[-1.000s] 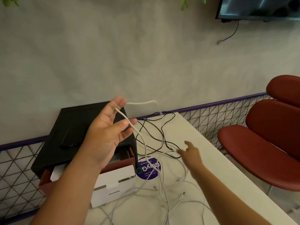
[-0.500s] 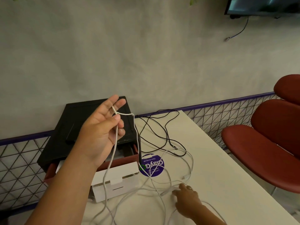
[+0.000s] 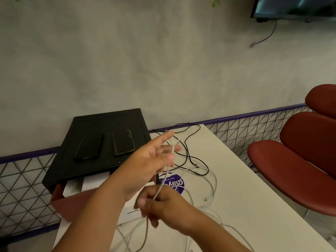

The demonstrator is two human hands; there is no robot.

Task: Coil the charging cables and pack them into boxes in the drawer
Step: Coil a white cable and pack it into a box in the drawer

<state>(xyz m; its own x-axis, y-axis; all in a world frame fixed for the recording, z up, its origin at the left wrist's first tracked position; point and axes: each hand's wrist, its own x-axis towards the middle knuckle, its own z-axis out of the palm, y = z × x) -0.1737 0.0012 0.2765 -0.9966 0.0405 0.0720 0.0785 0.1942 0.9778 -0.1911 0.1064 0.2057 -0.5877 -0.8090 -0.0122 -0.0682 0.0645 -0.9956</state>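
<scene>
My left hand point(image 3: 149, 160) is raised over the table with its fingers spread, and a white charging cable point(image 3: 164, 176) hangs from between its fingers. My right hand point(image 3: 163, 206) sits just below it and grips the same cable lower down. More white cables point(image 3: 211, 190) lie tangled on the white table point(image 3: 254, 206), and a black cable point(image 3: 189, 153) loops behind them. A white box point(image 3: 127, 211) sits in the open reddish drawer point(image 3: 72, 206) of the black cabinet point(image 3: 105, 124), partly hidden by my arms.
Two dark phones point(image 3: 123, 142) lie on top of the cabinet. A round purple sticker point(image 3: 179, 183) is on the table. A red chair point(image 3: 300, 160) stands at the right. A wire mesh fence point(image 3: 23, 188) runs along the grey wall.
My right hand rose from the table with the white cable and came up under my left hand. My left hand shifted right, uncovering the phones on the cabinet.
</scene>
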